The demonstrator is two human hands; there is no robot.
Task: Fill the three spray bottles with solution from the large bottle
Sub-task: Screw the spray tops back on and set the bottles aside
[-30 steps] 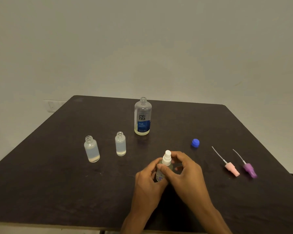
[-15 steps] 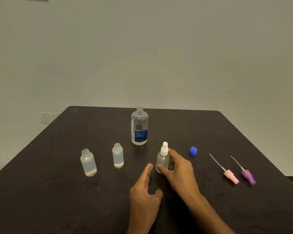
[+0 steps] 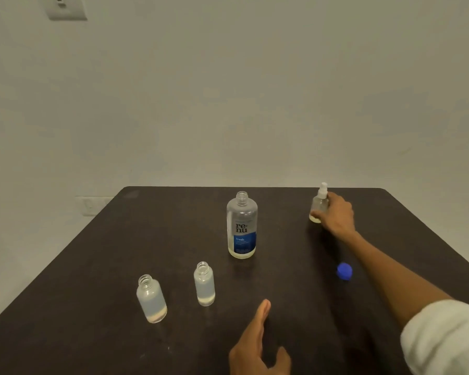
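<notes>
The right hand point(image 3: 335, 213) reaches to the far right part of the table point(image 3: 92, 280) and grips a small capped spray bottle point(image 3: 318, 205), its fingers curled round the right side of the body and the thumb low on the front, near the base. The bottle stands upright with its base on or just above the tabletop; which of the two cannot be told. A white spray head sits on its neck above the fingers. A thin layer of yellowish liquid shows at its bottom. The arm stretches back toward the near right corner, where a white sleeve point(image 3: 444, 336) covers the upper part.

The left hand point(image 3: 257, 345) is at the near edge, in the middle, fingers straight and together pointing away from the person, thumb spread to the right, holding nothing. Whether it rests on the table or hangs just above it is unclear.

The large bottle point(image 3: 241, 226) stands uncapped near the table's centre, well left of the right hand, with a blue label and only a little liquid at its base. Its blue cap point(image 3: 344, 271) lies just beside the right forearm. Two open spray bottles stand nearer the person: the narrow one point(image 3: 204, 284) in front of the large bottle, the rounder one point(image 3: 151, 299) to its left. Both are partly filled.
</notes>
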